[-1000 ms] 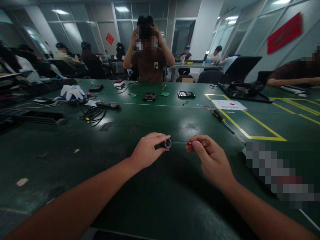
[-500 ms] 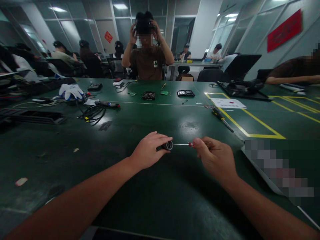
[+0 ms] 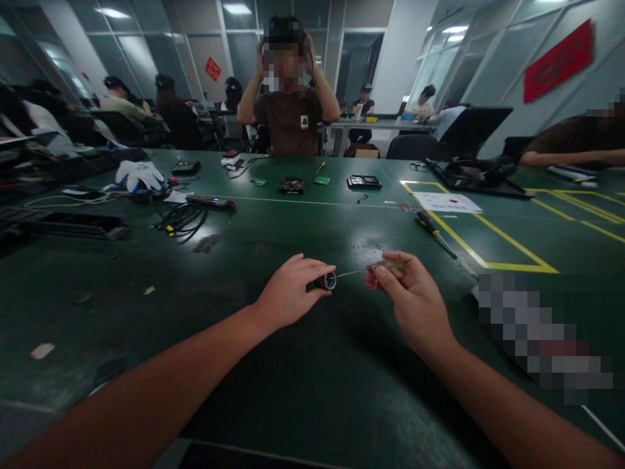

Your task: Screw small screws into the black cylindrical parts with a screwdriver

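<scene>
Between thumb and fingers, my left hand [image 3: 291, 291] grips a small dark cylinder [image 3: 322, 281], its silver-rimmed round opening turned to the right. My right hand [image 3: 414, 290] is closed around the clear, red-tipped handle of a thin screwdriver [image 3: 385, 266]. The shaft slants down to the left, and its tip meets the cylinder's opening; how far inside it reaches cannot be made out. Both hands are held just above the green table [image 3: 273, 391], in front of me.
A black-and-yellow screwdriver [image 3: 434, 231] lies right, beside yellow tape and a paper sheet [image 3: 446, 202]. Coiled cable [image 3: 183, 221], a pen-like electric tool [image 3: 211, 202] and white gloves [image 3: 139, 176] lie left. Open drives [image 3: 364, 182] sit further back. A person [image 3: 290, 117] across the table holds their headgear.
My right hand has tilted the screwdriver so its handle end sits higher, and its fingers have shifted on the handle. My left hand has stayed nearly in place. The person opposite has raised their head.
</scene>
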A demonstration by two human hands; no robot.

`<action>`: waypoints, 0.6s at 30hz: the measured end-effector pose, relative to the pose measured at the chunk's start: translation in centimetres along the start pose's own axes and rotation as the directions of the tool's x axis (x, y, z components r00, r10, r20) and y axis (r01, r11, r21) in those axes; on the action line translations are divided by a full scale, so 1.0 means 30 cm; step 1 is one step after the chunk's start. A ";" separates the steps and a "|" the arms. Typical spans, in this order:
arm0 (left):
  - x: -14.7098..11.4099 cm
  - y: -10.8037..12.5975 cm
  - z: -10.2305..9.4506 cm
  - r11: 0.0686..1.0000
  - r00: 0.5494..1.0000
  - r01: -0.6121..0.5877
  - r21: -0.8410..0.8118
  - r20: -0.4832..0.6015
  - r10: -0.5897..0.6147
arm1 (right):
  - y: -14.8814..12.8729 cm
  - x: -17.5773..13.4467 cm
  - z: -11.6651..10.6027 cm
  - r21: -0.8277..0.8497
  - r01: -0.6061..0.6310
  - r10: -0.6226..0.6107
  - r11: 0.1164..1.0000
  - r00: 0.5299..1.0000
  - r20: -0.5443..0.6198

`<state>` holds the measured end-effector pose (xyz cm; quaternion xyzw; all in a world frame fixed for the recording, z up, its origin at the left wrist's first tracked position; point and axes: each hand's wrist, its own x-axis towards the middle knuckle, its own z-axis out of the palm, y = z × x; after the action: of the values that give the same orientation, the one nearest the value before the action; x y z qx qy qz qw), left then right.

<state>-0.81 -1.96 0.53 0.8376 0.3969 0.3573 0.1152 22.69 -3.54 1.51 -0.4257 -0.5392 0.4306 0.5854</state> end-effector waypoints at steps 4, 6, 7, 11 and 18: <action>-0.004 -0.002 0.010 1.000 1.000 -0.007 0.011 0.025 0.006 | -0.016 -0.007 0.002 -0.137 0.017 -0.018 0.990 1.000 -0.003; -0.005 -0.002 0.012 1.000 1.000 -0.005 0.007 0.026 0.005 | -0.022 -0.014 0.003 -0.190 0.044 -0.044 0.981 0.999 0.003; -0.004 -0.001 0.011 1.000 1.000 0.001 0.003 0.026 -0.001 | -0.023 -0.017 0.004 -0.200 0.050 -0.048 0.978 0.999 0.012; 0.001 0.003 0.005 0.999 0.999 0.041 -0.016 0.035 -0.041 | -0.008 -0.016 0.003 -0.119 0.044 -0.043 0.992 0.999 0.009; 0.001 -0.006 0.007 0.999 0.999 0.035 -0.023 0.015 -0.035 | 0.008 -0.006 0.015 0.054 -0.065 0.065 0.996 0.998 0.001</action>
<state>-0.78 -1.80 0.30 0.8317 0.4063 0.3539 0.1340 22.21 -3.65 1.25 -0.4273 -0.5131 0.4637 0.5824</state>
